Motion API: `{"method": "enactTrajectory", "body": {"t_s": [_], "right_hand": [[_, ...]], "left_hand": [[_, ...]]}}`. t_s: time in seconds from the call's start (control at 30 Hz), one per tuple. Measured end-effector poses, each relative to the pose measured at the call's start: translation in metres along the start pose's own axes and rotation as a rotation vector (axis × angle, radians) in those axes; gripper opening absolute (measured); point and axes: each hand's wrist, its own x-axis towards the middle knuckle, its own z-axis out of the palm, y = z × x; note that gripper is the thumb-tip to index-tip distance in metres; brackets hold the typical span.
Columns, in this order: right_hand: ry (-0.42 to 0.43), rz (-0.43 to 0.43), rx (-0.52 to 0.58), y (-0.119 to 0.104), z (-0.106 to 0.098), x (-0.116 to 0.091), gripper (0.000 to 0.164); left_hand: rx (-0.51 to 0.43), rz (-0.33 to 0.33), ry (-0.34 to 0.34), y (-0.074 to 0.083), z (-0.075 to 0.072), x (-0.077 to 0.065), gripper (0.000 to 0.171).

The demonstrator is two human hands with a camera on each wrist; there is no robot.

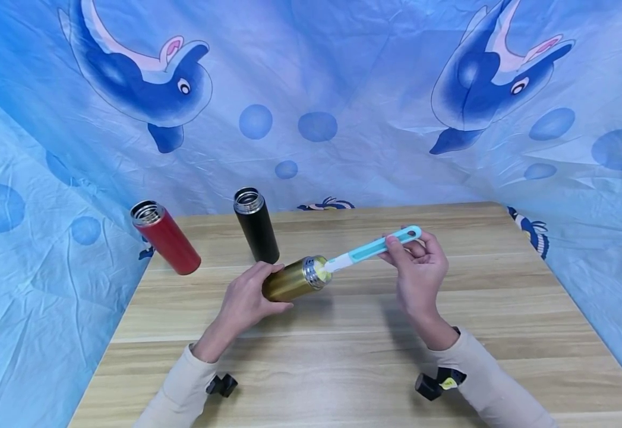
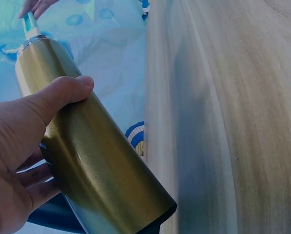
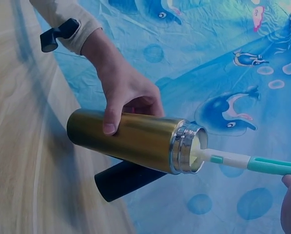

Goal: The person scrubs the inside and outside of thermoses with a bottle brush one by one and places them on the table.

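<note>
My left hand point(image 1: 248, 295) grips a gold thermos bottle point(image 1: 289, 282) around its body, thumb on one side and fingers on the other. The bottle is uncapped and tilted, its silver threaded mouth pointing right. My right hand point(image 1: 420, 270) pinches the turquoise handle of a bottle brush point(image 1: 366, 250). The brush's white neck enters the bottle's mouth, and a pale yellow head shows just inside the rim in the right wrist view, the rest of it hidden within. In the left wrist view the gold bottle point(image 2: 87, 141) fills the palm.
A black bottle point(image 1: 258, 229) and a red bottle point(image 1: 167, 239), both uncapped, stand toward the back left of the wooden table point(image 1: 332, 368). A blue dolphin-print cloth point(image 1: 311, 71) hangs around the table's back and sides.
</note>
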Motion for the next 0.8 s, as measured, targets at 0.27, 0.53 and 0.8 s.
{"method": "enactTrajectory", "body": {"t_s": [0.27,0.53,0.8], "right_hand": [[0.01,-0.006,0.01,-0.006,0.0,0.002,0.021],[-0.036,-0.028,0.027,-0.012,-0.002,0.002,0.022],[-0.072,-0.069,0.075,-0.019,-0.004,0.004,0.024]], "left_hand": [[0.002,0.017,0.013,0.0,-0.003,0.0,0.077],[-0.009,0.005,-0.009,-0.001,-0.005,0.0,0.076],[-0.017,0.024,0.006,-0.004,-0.008,0.0,0.076]]}}
